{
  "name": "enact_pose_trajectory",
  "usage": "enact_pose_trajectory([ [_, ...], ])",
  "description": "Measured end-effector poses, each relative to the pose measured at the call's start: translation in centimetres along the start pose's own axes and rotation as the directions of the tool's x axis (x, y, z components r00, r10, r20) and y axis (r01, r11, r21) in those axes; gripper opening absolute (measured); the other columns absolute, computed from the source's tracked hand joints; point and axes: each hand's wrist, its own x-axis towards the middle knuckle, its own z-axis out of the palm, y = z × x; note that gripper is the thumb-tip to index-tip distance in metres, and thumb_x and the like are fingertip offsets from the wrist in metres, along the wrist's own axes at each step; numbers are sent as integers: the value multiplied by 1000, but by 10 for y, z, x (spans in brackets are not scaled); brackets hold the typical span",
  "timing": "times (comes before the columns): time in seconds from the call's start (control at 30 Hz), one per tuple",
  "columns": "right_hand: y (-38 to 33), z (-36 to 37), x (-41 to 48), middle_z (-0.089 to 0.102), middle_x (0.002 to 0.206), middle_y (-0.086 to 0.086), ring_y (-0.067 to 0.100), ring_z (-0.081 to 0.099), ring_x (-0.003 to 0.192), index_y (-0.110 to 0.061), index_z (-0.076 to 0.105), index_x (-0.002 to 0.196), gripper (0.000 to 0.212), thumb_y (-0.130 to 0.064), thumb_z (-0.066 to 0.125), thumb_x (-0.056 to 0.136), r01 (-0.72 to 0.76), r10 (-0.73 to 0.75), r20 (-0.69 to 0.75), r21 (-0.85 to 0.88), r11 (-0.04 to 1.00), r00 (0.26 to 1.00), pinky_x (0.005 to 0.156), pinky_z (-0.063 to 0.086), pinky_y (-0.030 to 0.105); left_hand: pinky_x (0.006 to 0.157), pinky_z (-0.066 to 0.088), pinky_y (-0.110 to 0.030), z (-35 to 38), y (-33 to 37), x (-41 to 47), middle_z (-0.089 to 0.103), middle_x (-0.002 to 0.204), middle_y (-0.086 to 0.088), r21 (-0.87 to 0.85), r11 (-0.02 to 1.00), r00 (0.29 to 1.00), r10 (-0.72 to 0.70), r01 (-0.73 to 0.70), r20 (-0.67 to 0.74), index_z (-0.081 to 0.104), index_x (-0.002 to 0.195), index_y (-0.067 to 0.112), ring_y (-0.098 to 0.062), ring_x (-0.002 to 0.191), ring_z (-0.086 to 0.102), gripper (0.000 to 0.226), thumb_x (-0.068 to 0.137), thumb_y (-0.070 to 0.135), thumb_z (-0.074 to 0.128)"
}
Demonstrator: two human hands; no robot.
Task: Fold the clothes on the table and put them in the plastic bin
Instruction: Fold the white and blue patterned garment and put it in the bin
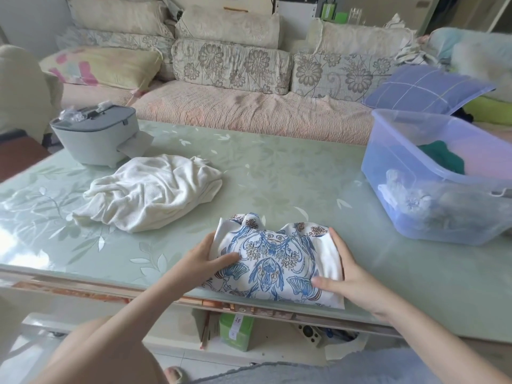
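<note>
Two hands work in the head view, which is the only view. The left hand (210,259) and the right hand (342,275) hold the folded patterned garment (273,261) by its two sides, each with the thumb on top and the fingers along the edge. The garment lies at the near edge of the table (277,173), and its near side seems to reach over that edge. I think the risk is there: if one side slips during the lift, the bundle can slide off or the folds can open, because the cloth looks thin and smooth. The plastic bin (401,162) stands well apart on the right, so the carry is long.

Count: two garments on the table, the folded one and one crumpled white garment (149,189); one bin with some clothes inside, their number not clear; one grey appliance (94,137).
</note>
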Motion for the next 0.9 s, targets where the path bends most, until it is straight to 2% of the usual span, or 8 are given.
enact_pose_trajectory([
  [0.17, -3, 22, 13, 11, 148, -16, 0, 7, 140, -24, 11, 148, 71, 5, 47, 94, 127, -135, -161, -60, 990, 978, 98, 8, 3, 45, 36, -14, 9, 7, 7, 55, 84, -1, 48, 999, 989, 27, -20, -145, 39, 110, 23, -9, 61, 49, 25, 93, 28, 57],
  [0.3, -6, 17, 30, 28, 143, -10, 6, 28, 130, -20, 24, 147, 56, -8, 48, 97, 36, -59, -301, -81, 996, 952, 99, 24, 14, 54, 36, -25, 9, 8, 20, 50, 82, 2, -26, 999, 970, 16, -23, -241, 32, 119, 27, -13, 64, 49, 35, 93, 22, 56],
  [0.37, -7, 13, 39, 49, 135, 4, 17, 50, 109, -17, 36, 139, 47, -16, 53, 96, -45, -14, -408, -133, 990, 913, 85, 39, 25, 56, 35, -24, 8, 7, 26, 50, 78, 4, -17, 1000, 965, -6, 2, -262, 35, 123, 21, -15, 67, 49, 36, 94, 22, 55],
  [0.47, -8, 18, 41, 61, 115, 11, 20, 54, 85, -13, 42, 131, 41, -23, 57, 94, -126, 3, -443, -247, 961, 897, 62, 38, 27, 51, 34, -24, 11, 3, 31, 52, 73, 3, -10, 998, 963, -66, 66, -260, 32, 130, 17, -13, 63, 50, 42, 94, 25, 53],
  [0.63, -6, 20, 33, 64, 110, 7, 29, 60, 95, -20, 41, 130, 42, -39, 53, 94, -223, 55, -461, -318, 922, 886, 71, 43, 31, 50, 35, -20, 14, 2, 24, 37, 113, -6, -63, 997, 946, -53, 35, -321, 27, 128, 20, -15, 69, 50, 44, 93, 20, 54],
  [0.73, -6, 16, 28, 40, 145, 2, 24, 45, 126, -30, 23, 143, 60, -40, 54, 93, -133, 74, -360, -143, 981, 930, 89, 38, 29, 45, 35, -13, 16, 0, 23, 37, 111, -4, 70, 997, 931, 34, -9, -364, 47, 102, 18, -11, 64, 48, 13, 93, 9, 50],
  [0.83, -6, 17, 17, -1, 154, -22, 8, 10, 142, -50, 1, 145, 95, -36, 70, 82, -87, 93, -50, 104, 991, 994, 88, 42, 23, 44, 32, -16, 15, -5, 27, 59, 87, -6, 58, 998, 937, 13, 8, -349, 61, 66, 20, -12, 54, 46, 36, 87, -4, 44],
  [0.9, -2, 15, 14, 8, 153, -27, 2, 10, 140, -49, 13, 145, 89, -25, 71, 83, -27, 22, 39, 148, 989, 999, 94, 40, 23, 48, 35, -21, 13, -4, 24, 65, 81, -3, -57, 997, 959, -59, 45, -278, 65, 68, 23, -15, 54, 48, 38, 89, 0, 44],
])
